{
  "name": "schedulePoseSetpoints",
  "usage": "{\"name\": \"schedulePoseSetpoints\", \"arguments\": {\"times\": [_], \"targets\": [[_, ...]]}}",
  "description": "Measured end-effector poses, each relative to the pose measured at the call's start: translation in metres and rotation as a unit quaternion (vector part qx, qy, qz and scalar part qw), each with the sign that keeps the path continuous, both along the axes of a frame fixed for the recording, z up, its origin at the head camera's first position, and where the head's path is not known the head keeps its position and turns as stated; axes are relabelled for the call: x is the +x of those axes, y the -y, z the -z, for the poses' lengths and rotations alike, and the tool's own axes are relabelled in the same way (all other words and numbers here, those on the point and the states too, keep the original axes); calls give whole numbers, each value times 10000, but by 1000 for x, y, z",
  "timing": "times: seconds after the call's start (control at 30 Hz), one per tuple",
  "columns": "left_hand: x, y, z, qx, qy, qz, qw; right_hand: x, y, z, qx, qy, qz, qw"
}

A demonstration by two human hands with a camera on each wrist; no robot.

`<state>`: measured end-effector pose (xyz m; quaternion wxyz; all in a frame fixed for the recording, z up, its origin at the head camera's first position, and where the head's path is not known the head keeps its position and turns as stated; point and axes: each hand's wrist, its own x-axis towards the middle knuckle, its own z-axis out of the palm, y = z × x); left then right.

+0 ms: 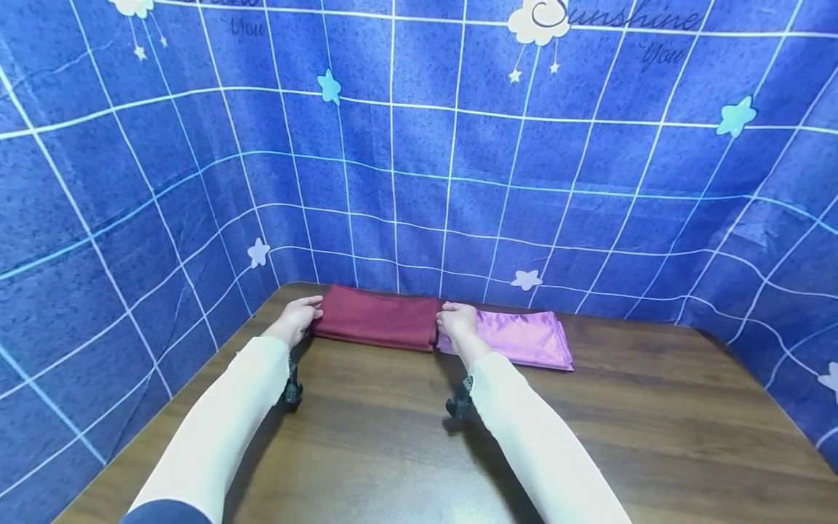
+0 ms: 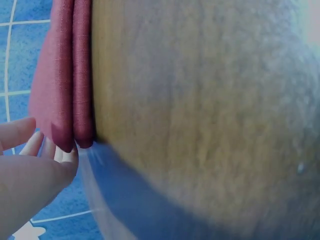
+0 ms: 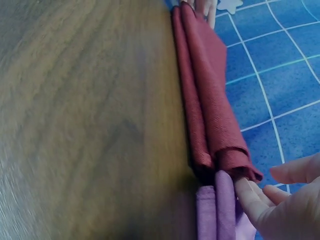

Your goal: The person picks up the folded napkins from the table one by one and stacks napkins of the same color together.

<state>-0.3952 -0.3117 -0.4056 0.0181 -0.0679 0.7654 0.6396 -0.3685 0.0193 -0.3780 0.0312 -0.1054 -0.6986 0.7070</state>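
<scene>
A folded maroon cloth (image 1: 380,318) lies near the table's back edge, its long side along that edge. My left hand (image 1: 300,319) is at its left end; in the left wrist view the fingers (image 2: 69,159) touch that end, with the thumb apart from them. At the other end is my right hand (image 1: 457,322). In the right wrist view its fingertips reach the maroon cloth's end, and the thumb (image 3: 295,170) stands away. A folded shiny purple cloth (image 1: 524,338) lies directly to the right, partly under my right hand.
The brown wooden table (image 1: 366,429) spreads out in front of both cloths. A blue curtain (image 1: 419,145) with a white grid, stars and clouds hangs behind and at the sides. Small dark devices are worn at both wrists.
</scene>
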Motion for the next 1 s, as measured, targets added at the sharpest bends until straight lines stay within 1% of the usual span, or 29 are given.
{"name": "schedulePoseSetpoints", "arguments": {"times": [0.07, 0.1, 0.13, 0.23, 0.33, 0.37, 0.5, 0.57, 0.63, 0.73, 0.8, 0.87, 1.0], "targets": [[5, -4, -9, -52, -58, -77, 9999, 1, -3, -3, -100, 14, -47, 9999], [13, -11, -20, -230, 11, -168, 9996, 1, -4, -5, -147, 5, -88, 9999], [16, -14, -26, -218, -50, -169, 9996, 1, -6, -7, -233, -15, -143, 9996], [25, -22, -45, -54, -158, -77, 9998, 2, -12, -16, -465, -26, -313, 9984], [30, -28, -61, 152, -181, 45, 9997, 3, -17, -24, -511, -26, -427, 9978], [30, -29, -64, 200, -190, 85, 9996, 3, -19, -27, -483, -28, -455, 9978], [29, -34, -72, 247, -283, 215, 9991, 5, -30, -37, -183, -88, -610, 9979], [23, -35, -70, 227, -395, 328, 9984, 7, -36, -43, -4, -132, -730, 9972], [21, -39, -69, 103, -484, 377, 9981, 9, -42, -48, 228, -187, -864, 9958], [17, -46, -67, -246, -568, 418, 9972, 13, -52, -56, 521, -313, -1110, 9920], [20, -53, -71, -386, -587, 472, 9964, 16, -58, -60, 697, -392, -1254, 9889], [20, -59, -74, -438, -621, 581, 9954, 20, -63, -65, 829, -492, -1378, 9858], [25, -72, -83, -402, -731, 940, 9921, 27, -73, -73, 1211, -647, -1556, 9782]]}}
